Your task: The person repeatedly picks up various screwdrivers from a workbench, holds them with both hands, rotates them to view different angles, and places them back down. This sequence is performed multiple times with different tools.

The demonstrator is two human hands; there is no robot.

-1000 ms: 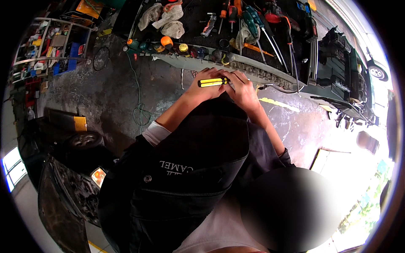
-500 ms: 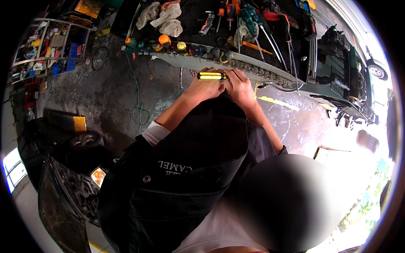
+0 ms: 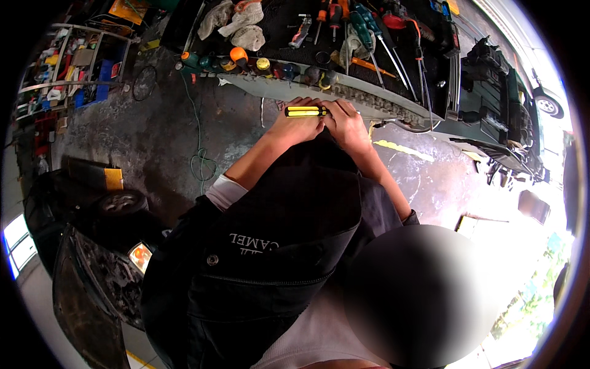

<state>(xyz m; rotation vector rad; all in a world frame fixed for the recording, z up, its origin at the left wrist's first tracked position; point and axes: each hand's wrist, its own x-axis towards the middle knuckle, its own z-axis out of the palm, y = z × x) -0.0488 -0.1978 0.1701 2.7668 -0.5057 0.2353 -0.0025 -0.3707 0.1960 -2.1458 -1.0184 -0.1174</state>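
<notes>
Close together in front of my dark jacket, both hands meet at a screwdriver [image 3: 305, 112] with a yellow and black handle. My right hand [image 3: 346, 126] is closed around it near the front of the handle, and a thin shaft shows on the far side of that hand. The handle points left and lies across the top of my left hand [image 3: 296, 128]. The left fingers are curled in, touching or almost touching the right hand; whatever they grip is hidden from this view.
Just beyond my hands is a workbench [image 3: 279, 51] with a dark mat, carrying screwdrivers, cloth gloves [image 3: 247, 37] and spray cans [image 3: 263, 66]. A green cord [image 3: 201, 161] lies on the floor. A shelf rack [image 3: 92, 61] stands far left, a car headlight [image 3: 140, 256] lower left.
The whole view has shifted very slightly left. Both hands and the screwdriver keep nearly the same pose.
</notes>
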